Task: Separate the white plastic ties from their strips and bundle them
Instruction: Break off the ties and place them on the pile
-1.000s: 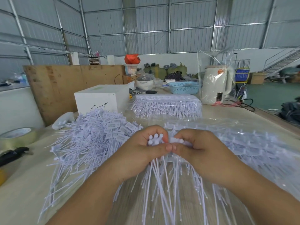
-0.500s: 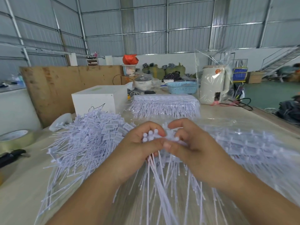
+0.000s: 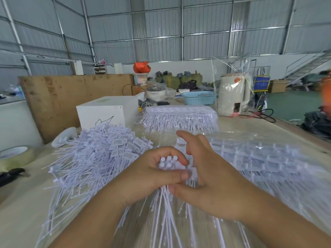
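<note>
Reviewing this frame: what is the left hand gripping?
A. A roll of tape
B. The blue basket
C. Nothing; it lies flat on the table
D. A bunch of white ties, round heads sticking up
D: the left hand has its fingers and thumb curled round a bunch of white ties, whose round heads poke up above the fist.

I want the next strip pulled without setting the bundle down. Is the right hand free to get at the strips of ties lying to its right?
Probably yes. The right hand has its fingers lifted and seems to hold nothing, while the left hand grips the bundle. The strips lie right beside it, nothing between.
</note>
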Action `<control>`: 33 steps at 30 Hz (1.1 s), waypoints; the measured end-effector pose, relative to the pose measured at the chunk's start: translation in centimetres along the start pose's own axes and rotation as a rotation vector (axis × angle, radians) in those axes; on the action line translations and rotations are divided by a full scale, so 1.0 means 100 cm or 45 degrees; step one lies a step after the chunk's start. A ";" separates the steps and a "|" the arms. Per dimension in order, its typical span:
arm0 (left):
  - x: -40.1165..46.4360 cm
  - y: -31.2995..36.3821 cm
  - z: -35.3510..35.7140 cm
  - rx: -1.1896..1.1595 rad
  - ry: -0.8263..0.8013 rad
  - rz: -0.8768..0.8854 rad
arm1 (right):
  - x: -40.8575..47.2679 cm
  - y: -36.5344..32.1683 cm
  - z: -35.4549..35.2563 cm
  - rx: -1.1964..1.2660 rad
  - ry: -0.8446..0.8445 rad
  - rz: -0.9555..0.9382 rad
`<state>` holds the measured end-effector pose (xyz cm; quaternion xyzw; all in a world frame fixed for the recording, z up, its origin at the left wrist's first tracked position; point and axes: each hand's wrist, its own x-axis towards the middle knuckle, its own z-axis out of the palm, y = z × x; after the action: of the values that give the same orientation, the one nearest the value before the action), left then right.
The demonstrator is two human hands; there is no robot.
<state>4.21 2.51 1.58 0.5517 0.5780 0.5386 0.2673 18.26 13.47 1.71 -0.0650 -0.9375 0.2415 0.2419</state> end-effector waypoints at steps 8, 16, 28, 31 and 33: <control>0.000 -0.003 0.006 0.058 0.109 0.041 | -0.003 -0.003 -0.001 -0.037 0.022 -0.023; 0.000 -0.001 0.005 0.033 -0.013 0.052 | -0.001 0.000 0.005 -0.019 0.007 -0.038; -0.001 0.001 -0.007 0.003 0.059 0.121 | 0.005 0.024 -0.014 0.164 -0.090 0.053; 0.001 0.002 -0.004 0.000 0.144 0.152 | 0.008 0.024 -0.010 0.161 -0.009 0.046; 0.001 0.002 -0.001 -0.015 0.219 0.184 | 0.010 0.023 -0.005 0.160 0.069 0.067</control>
<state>4.12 2.56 1.85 0.5421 0.5542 0.6053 0.1806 17.69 15.89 1.41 -0.0807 -0.9116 0.3043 0.2644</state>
